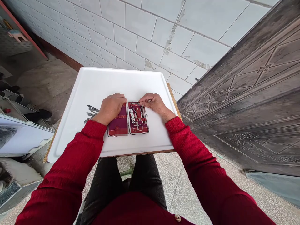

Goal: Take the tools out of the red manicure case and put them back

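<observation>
Manicure case [128, 120]: lying open on the white board [131, 82] between my hands, hinge running away from me, so the inside of both halves faces up.
Left half [113, 123]: my left hand [112, 107] lies over its far part, fingers curled, probably to steady it; their tips are hidden, so I cannot tell whether they grip.
Right half [145, 128]: my right hand [154, 104] has thumb and forefinger nearly together at its far edge; whether they pinch a tool or only the rim, I cannot tell.
Scissors [137, 127] and nail clipper [132, 116]: set in the right half, finger rings towards me, presumably for easy reach.
</observation>
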`<state>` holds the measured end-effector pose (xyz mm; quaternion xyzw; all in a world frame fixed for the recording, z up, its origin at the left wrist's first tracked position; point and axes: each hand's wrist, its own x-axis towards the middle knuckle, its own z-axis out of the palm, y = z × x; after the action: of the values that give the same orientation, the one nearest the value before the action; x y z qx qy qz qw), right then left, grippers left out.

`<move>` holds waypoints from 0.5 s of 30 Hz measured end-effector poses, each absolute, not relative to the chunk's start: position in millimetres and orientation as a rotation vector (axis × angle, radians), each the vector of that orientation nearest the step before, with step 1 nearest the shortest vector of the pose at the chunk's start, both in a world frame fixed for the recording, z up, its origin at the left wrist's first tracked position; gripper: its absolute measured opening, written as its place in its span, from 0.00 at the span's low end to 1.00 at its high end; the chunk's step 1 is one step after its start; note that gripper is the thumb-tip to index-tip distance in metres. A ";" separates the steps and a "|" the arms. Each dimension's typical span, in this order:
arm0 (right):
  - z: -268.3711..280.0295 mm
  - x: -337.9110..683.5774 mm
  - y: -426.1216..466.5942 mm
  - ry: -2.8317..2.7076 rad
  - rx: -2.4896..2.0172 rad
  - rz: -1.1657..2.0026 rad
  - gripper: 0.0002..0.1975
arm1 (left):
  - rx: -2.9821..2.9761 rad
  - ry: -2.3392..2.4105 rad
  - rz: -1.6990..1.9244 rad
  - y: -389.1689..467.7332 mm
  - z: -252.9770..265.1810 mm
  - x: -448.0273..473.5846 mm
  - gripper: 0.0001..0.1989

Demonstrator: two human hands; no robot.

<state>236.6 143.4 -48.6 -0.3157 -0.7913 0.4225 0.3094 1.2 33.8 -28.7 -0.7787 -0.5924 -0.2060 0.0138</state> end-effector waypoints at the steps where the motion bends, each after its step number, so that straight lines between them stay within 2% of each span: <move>1: -48.9 236.9 143.5 -2.095 -0.828 1.117 0.13 | -2.426 -1.848 -0.640 33.6 -28.4 1.4 0.16; 8: -49.8 237.9 143.5 -2.109 -0.811 1.105 0.13 | -2.415 -1.838 -0.617 33.7 -28.4 2.4 0.15; 15: -45.3 237.7 139.9 -2.255 -0.782 0.960 0.07 | -2.429 -1.826 -0.633 33.8 -28.5 2.5 0.15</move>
<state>237.7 139.9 -45.3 -0.2916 -0.8414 0.3581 0.2807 2.5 33.8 -28.5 -0.7824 -0.5881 -0.2040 0.0190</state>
